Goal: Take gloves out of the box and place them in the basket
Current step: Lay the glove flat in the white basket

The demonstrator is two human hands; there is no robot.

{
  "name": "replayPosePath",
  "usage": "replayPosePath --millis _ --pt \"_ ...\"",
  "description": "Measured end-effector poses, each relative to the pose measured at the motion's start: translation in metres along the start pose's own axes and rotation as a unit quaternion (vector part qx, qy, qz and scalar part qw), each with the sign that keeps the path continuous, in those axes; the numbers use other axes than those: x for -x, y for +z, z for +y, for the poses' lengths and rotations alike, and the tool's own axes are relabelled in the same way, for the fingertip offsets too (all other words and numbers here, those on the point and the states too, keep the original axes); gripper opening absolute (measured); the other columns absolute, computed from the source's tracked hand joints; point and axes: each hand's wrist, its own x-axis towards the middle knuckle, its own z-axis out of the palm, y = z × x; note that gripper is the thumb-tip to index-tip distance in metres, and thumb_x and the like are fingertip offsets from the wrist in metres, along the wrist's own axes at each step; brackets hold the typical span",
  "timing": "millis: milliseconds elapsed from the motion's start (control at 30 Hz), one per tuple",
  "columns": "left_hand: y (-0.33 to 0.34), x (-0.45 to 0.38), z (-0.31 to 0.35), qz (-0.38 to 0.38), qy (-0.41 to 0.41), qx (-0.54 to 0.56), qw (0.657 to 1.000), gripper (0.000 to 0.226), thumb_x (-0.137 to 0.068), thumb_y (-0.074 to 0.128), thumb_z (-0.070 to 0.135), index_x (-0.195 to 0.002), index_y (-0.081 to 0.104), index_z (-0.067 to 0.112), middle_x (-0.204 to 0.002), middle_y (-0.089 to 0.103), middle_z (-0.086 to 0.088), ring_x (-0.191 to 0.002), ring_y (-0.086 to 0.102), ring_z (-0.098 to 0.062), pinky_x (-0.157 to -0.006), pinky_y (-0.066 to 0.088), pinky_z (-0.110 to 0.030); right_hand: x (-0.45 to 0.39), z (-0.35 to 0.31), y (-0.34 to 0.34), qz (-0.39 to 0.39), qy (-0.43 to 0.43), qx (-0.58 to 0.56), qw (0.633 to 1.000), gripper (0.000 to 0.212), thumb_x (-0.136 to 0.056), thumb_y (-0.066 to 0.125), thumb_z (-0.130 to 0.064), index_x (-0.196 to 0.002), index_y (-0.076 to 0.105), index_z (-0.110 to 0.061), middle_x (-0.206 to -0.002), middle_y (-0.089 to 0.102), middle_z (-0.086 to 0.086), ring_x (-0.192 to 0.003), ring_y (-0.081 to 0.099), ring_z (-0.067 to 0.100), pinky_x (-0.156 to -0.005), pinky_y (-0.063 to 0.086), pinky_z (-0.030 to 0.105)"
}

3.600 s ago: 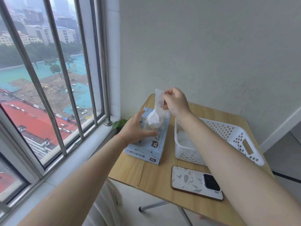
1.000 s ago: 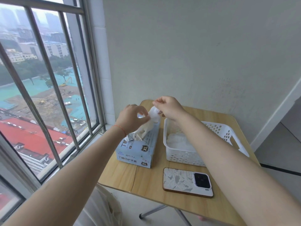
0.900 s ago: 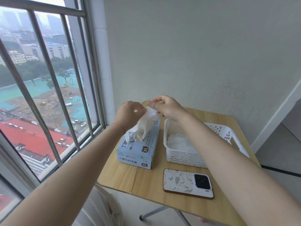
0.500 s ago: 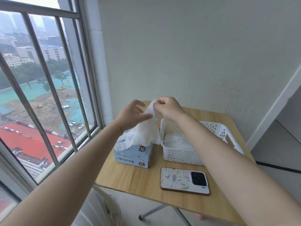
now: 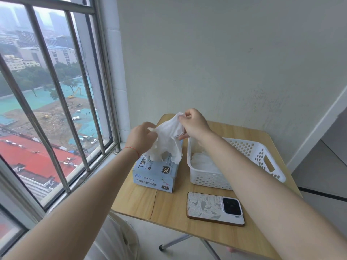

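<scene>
Glove: a white, thin, crumpled glove (image 5: 170, 139) hangs stretched between both hands above the box, its lower folds drooping onto the box's top opening.
Box: a pale blue carton (image 5: 156, 173) marked XL with printed characters, standing on the bench directly below the fingers.
Basket: a white perforated plastic basket (image 5: 262, 158) just right of the box, under the right forearm; a heap of white gloves (image 5: 201, 162) lies in its near-left corner.
Left hand: the left hand (image 5: 141, 137) has its fingers curled in, pinching the glove's left edge; a thin red string circles the wrist.
Right hand: the right hand (image 5: 195, 123) is a little higher than the left, thumb and fingertips closed on the glove's upper corner, lower fingers touching the sheet from behind.
Bench: a small light wooden bench (image 5: 169, 207) set against the wall, beside the barred window (image 5: 56, 109).
Phone: a phone (image 5: 215, 208) in a patterned case lies face down nearer the person than both hands, in front of the basket.
</scene>
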Motion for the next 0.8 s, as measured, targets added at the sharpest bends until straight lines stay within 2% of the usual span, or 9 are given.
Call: replayPosePath --millis 33,100,233,333,400,467,600,667,800 --pt "-0.001 0.001 0.001 -0.019 -0.002 0.026 0.999 0.019 -0.087 0.062 0.021 -0.104 0.062 0.027 -0.087 0.061 0.001 -0.083 0.057 -0.022 -0.062 0.041 -0.027 0.001 0.001 0.004 -0.014 0.011 -0.010 1.000 0.017 -0.099 0.050 -0.026 -0.106 0.048 -0.011 -0.102 0.053 0.006 -0.068 0.069 0.029 -0.054 0.059 0.031" --pt "-0.002 0.002 0.001 -0.066 -0.003 0.080 0.995 0.031 -0.083 0.070 0.026 -0.112 0.060 0.032 -0.097 0.058 0.005 -0.087 0.056 -0.014 -0.065 0.043 -0.023 0.001 0.004 0.014 -0.025 0.024 -0.055 0.998 0.021 -0.097 0.054 -0.023 -0.111 0.048 -0.010 -0.113 0.052 0.012 -0.079 0.070 0.029 -0.059 0.060 0.030" --pt "-0.002 0.003 -0.001 -0.117 -0.040 0.161 0.979 0.029 -0.075 0.065 0.046 -0.094 0.062 0.024 -0.086 0.060 0.005 -0.078 0.055 -0.014 -0.062 0.040 -0.026 -0.001 0.009 0.023 -0.054 0.007 -0.103 0.993 0.030 -0.089 0.065 -0.020 -0.113 0.049 -0.014 -0.115 0.058 0.013 -0.093 0.069 0.022 -0.080 0.060 0.037" --pt "-0.001 0.002 -0.005 -0.074 -0.035 0.102 0.991 0.033 -0.087 0.066 0.037 -0.067 0.052 0.015 -0.061 0.043 0.004 -0.057 0.039 -0.014 -0.053 0.030 -0.025 0.001 0.011 0.026 -0.081 -0.004 -0.061 0.995 0.038 -0.085 0.064 -0.016 -0.120 0.049 -0.019 -0.117 0.060 0.008 -0.097 0.065 0.020 -0.089 0.056 0.038" --pt "-0.002 -0.001 -0.010 -0.033 -0.063 0.123 0.990 0.033 -0.087 0.063 0.028 -0.062 0.047 0.012 -0.059 0.034 -0.002 -0.057 0.031 -0.018 -0.053 0.024 -0.028 0.003 0.011 0.024 -0.057 -0.027 0.027 0.998 0.046 -0.084 0.063 -0.016 -0.126 0.046 -0.019 -0.117 0.057 0.004 -0.098 0.060 0.019 -0.084 0.051 0.034" --pt "-0.007 -0.001 -0.012 -0.016 -0.122 0.223 0.967 0.026 -0.079 0.059 0.026 -0.062 0.047 0.011 -0.061 0.034 -0.006 -0.059 0.030 -0.020 -0.057 0.026 -0.028 0.003 0.014 0.022 -0.063 -0.047 0.137 0.988 0.052 -0.084 0.064 -0.017 -0.131 0.042 -0.018 -0.116 0.051 0.003 -0.099 0.054 0.019 -0.078 0.044 0.029" --pt "-0.008 0.000 -0.015 -0.028 -0.224 0.337 0.914 0.020 -0.091 0.053 0.012 -0.072 0.056 0.009 -0.068 0.053 -0.005 -0.059 0.051 -0.021 -0.054 0.044 -0.026 0.005 0.021 0.027 -0.156 -0.035 0.267 0.950 0.041 -0.086 0.065 -0.021 -0.122 0.047 -0.019 -0.100 0.051 -0.001 -0.086 0.051 0.016 -0.062 0.039 0.025" --pt "-0.008 0.002 -0.017 -0.009 -0.245 0.368 0.897 0.019 -0.094 0.046 0.008 -0.080 0.060 0.007 -0.074 0.058 -0.007 -0.063 0.056 -0.022 -0.057 0.048 -0.027 0.005 0.024 0.031 -0.121 -0.043 0.275 0.953 0.024 -0.087 0.055 -0.006 -0.108 0.057 -0.017 -0.098 0.053 0.000 -0.087 0.054 0.019 -0.063 0.040 0.026" --pt "-0.016 0.002 -0.025 0.083 -0.217 0.417 0.879 0.024 -0.089 0.042 0.006 -0.099 0.063 0.001 -0.087 0.062 -0.016 -0.075 0.059 -0.026 -0.065 0.052 -0.035 -0.001 0.025 0.037 0.026 -0.074 0.273 0.959 0.025 -0.084 0.045 0.004 -0.084 0.063 -0.014 -0.105 0.062 0.007 -0.096 0.058 0.022 -0.073 0.043 0.026"
